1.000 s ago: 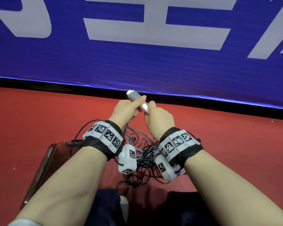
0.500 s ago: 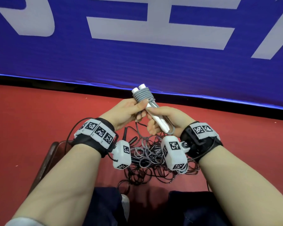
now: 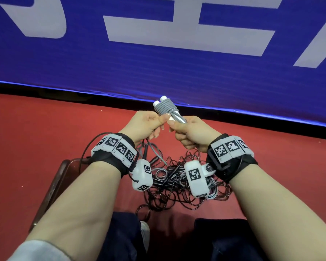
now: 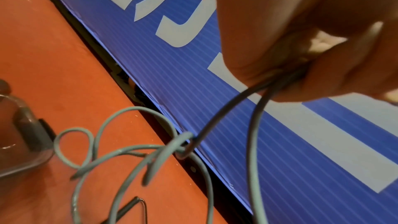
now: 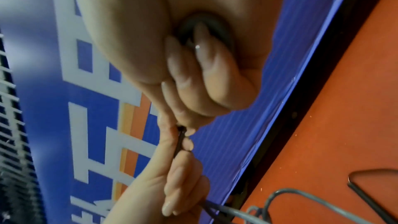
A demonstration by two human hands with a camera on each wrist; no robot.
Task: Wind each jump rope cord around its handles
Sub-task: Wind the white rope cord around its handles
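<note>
Paired handles held up between our hands, long axis tilted up and away

We clamp the white handles [image 3: 174,117] in the curled right hand [image 3: 193,135]; their coiled top [image 3: 165,106] points toward the blue banner [image 3: 158,68]. Just left of the handles, our left hand [image 3: 146,125] pinches the grey cord [image 4: 256,125], which trails down to the tangle of ropes [image 3: 177,178] below them on the floor.

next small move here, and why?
Probably another turn: the left hand carries the grey cord round the handles just below the coils. The right hand grips the paired handles, only their top is wound, and slack cord hangs loose toward the floor.
</note>
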